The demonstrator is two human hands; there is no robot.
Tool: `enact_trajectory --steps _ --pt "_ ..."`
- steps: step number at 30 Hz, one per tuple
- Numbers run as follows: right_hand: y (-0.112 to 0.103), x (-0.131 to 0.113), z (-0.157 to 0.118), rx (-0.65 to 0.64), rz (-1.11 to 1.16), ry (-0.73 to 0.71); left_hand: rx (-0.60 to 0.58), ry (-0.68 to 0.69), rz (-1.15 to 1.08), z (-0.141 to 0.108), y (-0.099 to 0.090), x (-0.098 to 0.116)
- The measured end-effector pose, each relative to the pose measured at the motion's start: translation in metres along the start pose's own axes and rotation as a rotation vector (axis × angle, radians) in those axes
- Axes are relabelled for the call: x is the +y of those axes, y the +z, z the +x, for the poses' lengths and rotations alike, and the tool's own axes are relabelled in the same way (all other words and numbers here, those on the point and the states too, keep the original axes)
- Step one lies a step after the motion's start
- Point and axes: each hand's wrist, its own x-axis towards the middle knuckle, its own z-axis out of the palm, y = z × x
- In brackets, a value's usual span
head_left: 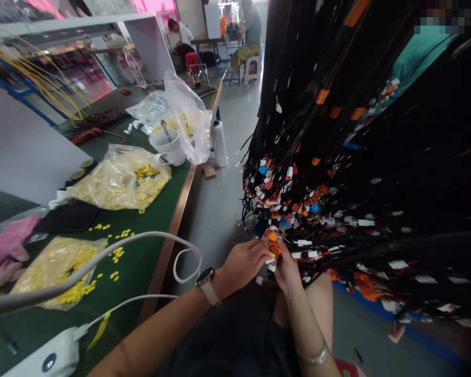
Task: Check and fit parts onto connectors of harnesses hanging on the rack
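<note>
My right hand (287,268) is closed around orange wire connectors (273,243) at the end of a black wire harness. My left hand (241,264), with a watch on its wrist, meets it from the left. Its fingertips are pinched against the lower orange connector, where a small yellow plastic piece (272,255) shows. A big bundle of black wire harnesses (290,115) hangs at the right. White, orange and blue connectors (286,196) crowd its lower ends, close beyond my hands.
Left stands a green-topped table (141,235) with bags of yellow pieces (121,180), loose yellow pieces (118,255), a white mug (168,146), pink gloves (10,248) and a white power bank (47,356). A white cable (141,238) arches over the table edge. People sit farther back.
</note>
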Motion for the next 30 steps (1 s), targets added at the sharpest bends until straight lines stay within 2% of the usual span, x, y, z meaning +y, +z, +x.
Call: enact_trajectory --steps 5,9,15,21,25,30 --pt "-0.002 0.0 0.002 0.004 -0.052 0.0 0.073 -0.145 -0.162 0.005 -0.006 0.004" --pt "-0.002 -0.001 0.002 -0.017 -0.026 -0.017 0.113 -0.308 -0.221 0.005 -0.004 0.002" --pt "-0.003 0.0 0.002 -0.061 -0.025 -0.055 0.056 -0.592 -0.593 0.005 0.006 0.002" --pt "-0.003 0.001 0.001 -0.044 -0.015 -0.108 0.126 -0.829 -0.9 0.005 0.011 0.011" --pt "-0.003 0.002 0.001 -0.048 -0.029 -0.118 0.1 -0.883 -1.058 0.005 0.012 0.011" --pt "-0.003 0.004 0.002 -0.036 -0.047 -0.132 0.085 -0.876 -1.096 0.006 0.012 0.008"
